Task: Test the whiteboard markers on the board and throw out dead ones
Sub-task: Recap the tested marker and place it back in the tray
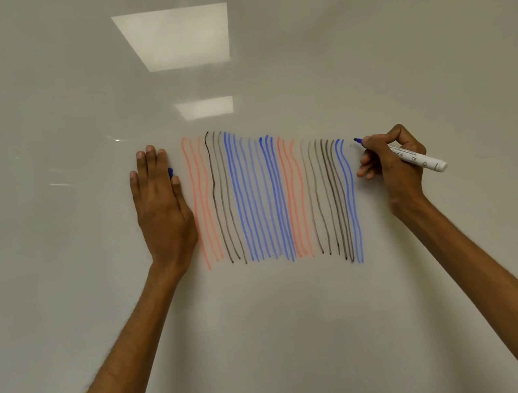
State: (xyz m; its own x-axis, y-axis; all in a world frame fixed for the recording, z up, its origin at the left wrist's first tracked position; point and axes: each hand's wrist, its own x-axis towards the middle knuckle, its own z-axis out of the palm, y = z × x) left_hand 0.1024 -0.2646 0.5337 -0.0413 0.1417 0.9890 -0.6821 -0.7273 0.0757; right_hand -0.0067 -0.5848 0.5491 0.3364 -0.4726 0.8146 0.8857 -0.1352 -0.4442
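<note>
The whiteboard (64,108) fills the view and carries several vertical test lines (271,194) in red, black and blue. My right hand (393,167) holds a white-barrelled blue marker (416,159), uncapped, its tip close to or touching the board just right of the last blue line. My left hand (161,205) lies flat against the board left of the red lines. A small blue cap (171,172) peeks out from under its fingers, pressed between hand and board.
Two ceiling lights (179,36) reflect in the glossy board above the lines. Bare board surface surrounds the lines on all sides. No tray, bin or other markers are in view.
</note>
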